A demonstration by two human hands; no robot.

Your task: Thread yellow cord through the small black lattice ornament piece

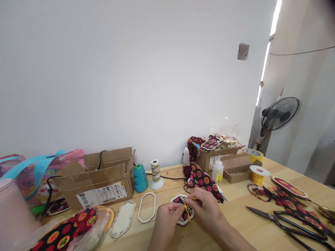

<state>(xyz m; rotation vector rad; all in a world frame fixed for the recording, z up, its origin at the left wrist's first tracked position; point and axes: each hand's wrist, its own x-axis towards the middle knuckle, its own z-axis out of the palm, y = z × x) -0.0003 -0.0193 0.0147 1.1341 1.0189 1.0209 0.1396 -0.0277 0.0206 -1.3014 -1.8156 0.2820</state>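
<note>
A small round ornament (182, 219) with dark patterned fabric and a pale lattice frame lies on the wooden table between my hands. Yellow cord (187, 213) crosses its front, one end hanging down over it. My left hand (167, 220) is closed at the ornament's left side, thumb and finger pinched on the cord near its middle. On the right, my right hand (205, 208) pinches another stretch of the same cord, just above the ornament's right edge. The fingertips partly cover the cord where it crosses.
Left of my hands lie an empty pale frame (140, 209) and a cream panel (123, 220). Behind stand a teal thread cone (140, 178), a cardboard box (96, 184) and a glue bottle (217, 170). Black scissors (277, 219) and a yellow cord spool (258, 178) are at right.
</note>
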